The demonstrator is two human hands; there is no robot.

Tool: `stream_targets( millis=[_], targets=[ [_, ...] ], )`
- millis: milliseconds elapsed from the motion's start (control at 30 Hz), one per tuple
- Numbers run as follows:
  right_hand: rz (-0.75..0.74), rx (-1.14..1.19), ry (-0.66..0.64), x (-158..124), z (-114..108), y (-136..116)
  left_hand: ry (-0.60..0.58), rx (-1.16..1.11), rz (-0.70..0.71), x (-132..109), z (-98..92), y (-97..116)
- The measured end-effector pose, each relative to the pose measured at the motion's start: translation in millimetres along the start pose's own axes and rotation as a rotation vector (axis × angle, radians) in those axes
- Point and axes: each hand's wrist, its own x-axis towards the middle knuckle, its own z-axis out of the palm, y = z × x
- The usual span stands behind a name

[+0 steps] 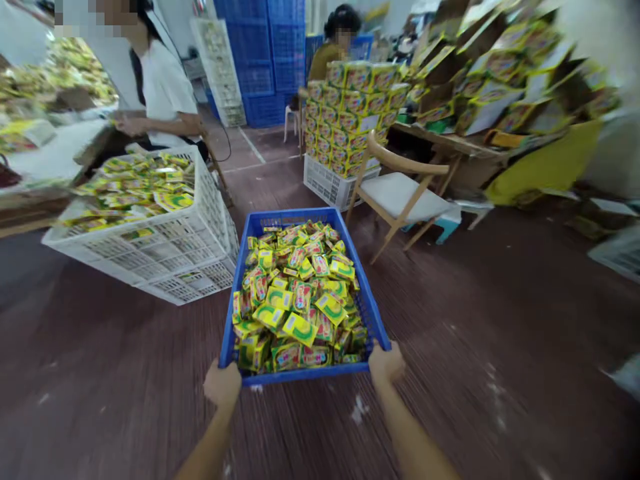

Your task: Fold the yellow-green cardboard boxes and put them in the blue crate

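A blue plastic crate (295,378) is in front of me, heaped with small yellow and green packets (300,300). My left hand (223,385) is closed round the crate's near left corner. At the near right corner, my right hand (387,363) grips the rim in the same way. Both arms reach forward from the bottom of the view. The undersides of my fingers are hidden behind the rim. Whether the crate's base touches the floor, I cannot tell.
Stacked white crates (150,253) with packets stand at the left, beside a seated person (167,87). Ahead right are a wooden chair (400,193) and piled yellow boxes (350,120) on a white crate. A second person (330,53) sits behind them. Tall blue crates (265,60) stand at the back.
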Motion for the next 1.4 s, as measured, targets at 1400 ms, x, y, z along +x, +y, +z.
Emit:
stream_targets(
  millis=[1400],
  targets=[
    [-0.230,-0.153,-0.148,524.3,360.6,-1183.4,0.044,-0.128,-0.267,808.0,77.6,935.0]
  ],
)
